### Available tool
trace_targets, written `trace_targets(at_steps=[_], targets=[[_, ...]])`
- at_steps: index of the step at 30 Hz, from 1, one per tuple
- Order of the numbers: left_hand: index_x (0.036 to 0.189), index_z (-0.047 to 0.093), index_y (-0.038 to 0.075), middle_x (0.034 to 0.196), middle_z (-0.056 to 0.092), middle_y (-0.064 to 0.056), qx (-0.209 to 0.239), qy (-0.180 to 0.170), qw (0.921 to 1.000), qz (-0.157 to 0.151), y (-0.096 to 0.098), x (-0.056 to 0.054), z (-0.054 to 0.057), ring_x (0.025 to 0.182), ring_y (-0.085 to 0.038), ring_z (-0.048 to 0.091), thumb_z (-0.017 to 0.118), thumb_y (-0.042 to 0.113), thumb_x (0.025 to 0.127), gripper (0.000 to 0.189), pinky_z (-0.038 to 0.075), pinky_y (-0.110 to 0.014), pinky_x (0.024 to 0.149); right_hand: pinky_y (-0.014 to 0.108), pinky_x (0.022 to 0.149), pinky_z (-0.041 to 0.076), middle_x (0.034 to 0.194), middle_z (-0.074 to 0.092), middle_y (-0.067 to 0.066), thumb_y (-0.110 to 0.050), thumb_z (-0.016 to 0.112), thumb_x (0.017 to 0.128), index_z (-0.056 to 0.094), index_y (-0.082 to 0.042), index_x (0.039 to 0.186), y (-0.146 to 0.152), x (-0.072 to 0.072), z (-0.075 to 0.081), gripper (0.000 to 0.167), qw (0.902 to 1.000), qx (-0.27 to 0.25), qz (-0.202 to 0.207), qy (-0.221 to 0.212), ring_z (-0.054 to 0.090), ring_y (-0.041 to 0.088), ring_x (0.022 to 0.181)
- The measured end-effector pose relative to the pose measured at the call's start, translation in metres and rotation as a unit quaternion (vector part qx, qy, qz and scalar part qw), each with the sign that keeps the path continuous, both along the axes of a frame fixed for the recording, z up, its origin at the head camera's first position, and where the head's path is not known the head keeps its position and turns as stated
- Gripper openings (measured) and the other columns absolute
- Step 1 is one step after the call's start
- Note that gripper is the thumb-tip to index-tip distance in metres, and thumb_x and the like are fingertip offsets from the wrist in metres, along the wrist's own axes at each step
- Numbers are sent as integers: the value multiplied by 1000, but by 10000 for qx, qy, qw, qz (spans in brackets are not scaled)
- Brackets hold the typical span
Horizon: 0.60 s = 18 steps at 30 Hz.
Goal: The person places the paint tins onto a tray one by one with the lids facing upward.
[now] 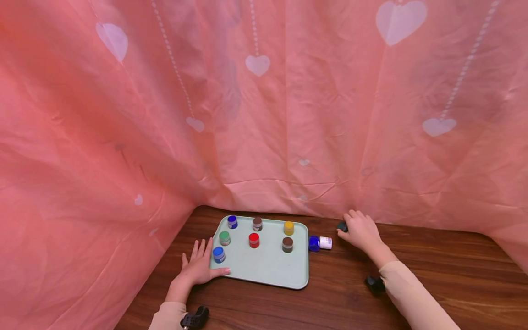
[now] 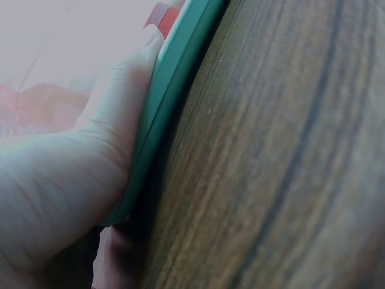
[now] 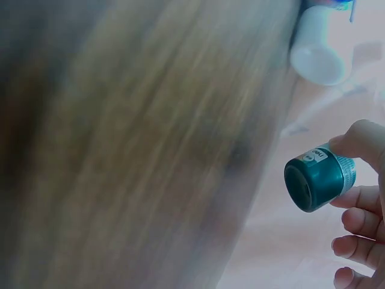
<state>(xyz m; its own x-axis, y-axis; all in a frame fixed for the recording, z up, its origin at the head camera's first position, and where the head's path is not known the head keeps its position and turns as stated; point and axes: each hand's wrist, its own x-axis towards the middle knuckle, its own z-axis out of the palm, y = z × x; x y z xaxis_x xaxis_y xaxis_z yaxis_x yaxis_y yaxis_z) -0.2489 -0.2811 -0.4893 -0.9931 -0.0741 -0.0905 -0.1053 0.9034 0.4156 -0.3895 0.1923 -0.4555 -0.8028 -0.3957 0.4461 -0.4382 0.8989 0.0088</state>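
Note:
A pale green tray (image 1: 268,270) lies on the table, bearing several small paint jars, among them a red jar (image 1: 254,240), a yellow jar (image 1: 288,228) and a light blue jar (image 1: 219,255). At the tray's left end my left hand (image 1: 199,268) rests with fingers spread along the side and the thumb on the front rim. Right of the tray, my right hand (image 1: 363,233) pinches a dark green paint jar (image 3: 316,177) between thumb and fingers, and the right wrist view shows it tilted. Between tray and right hand lie a dark blue jar (image 1: 314,244) and a white jar (image 1: 326,243).
Pink curtain fabric (image 1: 264,137) with white hearts hangs behind and to the left of the brown wooden table (image 1: 342,302). Black straps with devices sit at both wrists, such as the left wrist device (image 1: 195,317).

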Motion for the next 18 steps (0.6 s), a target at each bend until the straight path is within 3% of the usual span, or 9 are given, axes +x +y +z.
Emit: trace_targets(at_steps=[6,18], targets=[[157,13,6,160,14,-29,33,81,10000,11,-1,0,-3,150,-47,0,69,76,68,126,-4,-78,107,40,58,40,79,52,5,-36,78,74,63,-6,83,-1,13,5,35,9994,-236,83,246,51,27,75],[157,13,6,160,15,-29,-65,51,10000,-13,1,3,2,149,-48,0,70,73,69,124,0,-79,106,34,57,37,75,46,1,-38,76,75,60,-10,77,-21,41,13,32,9938,-643,533,734,46,22,71]])
